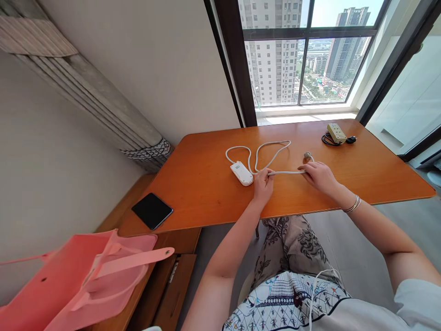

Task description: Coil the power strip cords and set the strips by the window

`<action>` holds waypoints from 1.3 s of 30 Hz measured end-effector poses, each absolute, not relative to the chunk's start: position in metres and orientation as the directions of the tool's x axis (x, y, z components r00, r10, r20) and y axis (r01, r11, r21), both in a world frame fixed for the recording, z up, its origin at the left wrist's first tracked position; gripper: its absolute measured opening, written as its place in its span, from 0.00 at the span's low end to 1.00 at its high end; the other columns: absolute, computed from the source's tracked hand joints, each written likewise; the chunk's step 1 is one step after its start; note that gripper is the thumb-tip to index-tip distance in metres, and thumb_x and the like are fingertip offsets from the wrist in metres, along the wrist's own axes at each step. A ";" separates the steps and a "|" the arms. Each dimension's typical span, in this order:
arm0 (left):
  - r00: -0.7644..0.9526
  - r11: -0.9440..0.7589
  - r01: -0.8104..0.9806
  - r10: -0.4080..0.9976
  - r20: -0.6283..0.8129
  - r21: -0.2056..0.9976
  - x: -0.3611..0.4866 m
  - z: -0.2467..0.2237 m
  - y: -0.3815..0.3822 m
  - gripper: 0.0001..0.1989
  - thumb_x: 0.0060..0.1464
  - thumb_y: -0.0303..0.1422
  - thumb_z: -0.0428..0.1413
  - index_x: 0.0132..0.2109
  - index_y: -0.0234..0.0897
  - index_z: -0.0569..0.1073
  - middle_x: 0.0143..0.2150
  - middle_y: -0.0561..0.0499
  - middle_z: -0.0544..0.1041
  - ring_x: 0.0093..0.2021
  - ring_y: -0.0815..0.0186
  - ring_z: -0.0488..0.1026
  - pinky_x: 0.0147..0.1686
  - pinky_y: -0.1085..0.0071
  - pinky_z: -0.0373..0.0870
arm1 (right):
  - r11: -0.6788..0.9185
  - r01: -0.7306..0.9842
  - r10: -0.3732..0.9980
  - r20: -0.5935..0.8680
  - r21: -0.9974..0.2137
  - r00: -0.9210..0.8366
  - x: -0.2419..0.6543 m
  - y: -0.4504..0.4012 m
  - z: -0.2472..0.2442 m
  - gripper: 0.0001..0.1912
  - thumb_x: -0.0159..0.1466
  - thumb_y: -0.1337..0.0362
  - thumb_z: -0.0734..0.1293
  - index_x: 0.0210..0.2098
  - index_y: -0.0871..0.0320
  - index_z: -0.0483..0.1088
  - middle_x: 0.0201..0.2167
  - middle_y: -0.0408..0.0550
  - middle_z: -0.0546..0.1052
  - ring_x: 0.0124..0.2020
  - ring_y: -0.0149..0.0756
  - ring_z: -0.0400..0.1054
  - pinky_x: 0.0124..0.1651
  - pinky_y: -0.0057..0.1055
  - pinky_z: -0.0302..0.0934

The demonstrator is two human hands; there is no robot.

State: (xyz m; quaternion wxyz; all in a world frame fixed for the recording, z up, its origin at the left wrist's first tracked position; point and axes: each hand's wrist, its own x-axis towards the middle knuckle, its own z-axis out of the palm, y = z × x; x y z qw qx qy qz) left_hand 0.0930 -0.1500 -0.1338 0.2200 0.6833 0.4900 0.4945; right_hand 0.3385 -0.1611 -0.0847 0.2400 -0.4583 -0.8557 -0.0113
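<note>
A white cord (pixel 286 173) runs straight between my two hands, just over the wooden table. My left hand (pixel 263 183) is closed on it, fingertips pinching near a loop. Further right, my right hand (pixel 320 175) pinches the same cord. Its plug (pixel 308 156) pokes up beyond my right fingers. Left of my left hand lies a white power strip (pixel 241 173), and the rest of the cord curves in two loose loops behind it on the table.
A beige power strip (pixel 336 133) with a coiled black cord rests at the table's (pixel 206 184) back right. A black tablet or phone (pixel 152 211) lies at the left end. Nearby is a pink bag (pixel 82 276). Behind the table is a window (pixel 306 69).
</note>
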 end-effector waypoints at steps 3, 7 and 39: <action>-0.039 -0.396 0.355 0.899 0.437 0.847 0.086 -0.127 -0.149 0.14 0.59 0.39 0.57 0.27 0.40 0.67 0.24 0.55 0.67 0.31 0.65 0.66 0.41 0.66 0.64 | 0.503 0.810 0.820 0.464 -0.301 -0.336 0.371 -0.151 -0.071 0.19 0.73 0.55 0.55 0.43 0.55 0.74 0.39 0.54 0.80 0.42 0.44 0.73 0.51 0.40 0.61; -0.124 -0.356 -0.027 0.928 0.350 0.934 0.088 -0.109 -0.147 0.23 0.59 0.47 0.56 0.23 0.40 0.60 0.21 0.55 0.60 0.26 0.68 0.60 0.34 0.68 0.63 | 0.438 0.791 0.871 0.419 -0.427 -0.257 0.389 -0.144 -0.054 0.21 0.71 0.47 0.57 0.36 0.55 0.73 0.33 0.53 0.78 0.37 0.42 0.70 0.45 0.38 0.62; 0.688 -0.845 0.308 0.515 0.511 0.437 0.116 -0.053 -0.170 0.21 0.68 0.38 0.45 0.60 0.32 0.71 0.57 0.36 0.77 0.59 0.52 0.73 0.60 0.53 0.67 | -0.109 -0.214 0.963 -0.050 -0.971 -0.265 0.273 -0.196 -0.071 0.15 0.49 0.58 0.76 0.28 0.57 0.67 0.22 0.38 0.71 0.25 0.27 0.65 0.29 0.26 0.65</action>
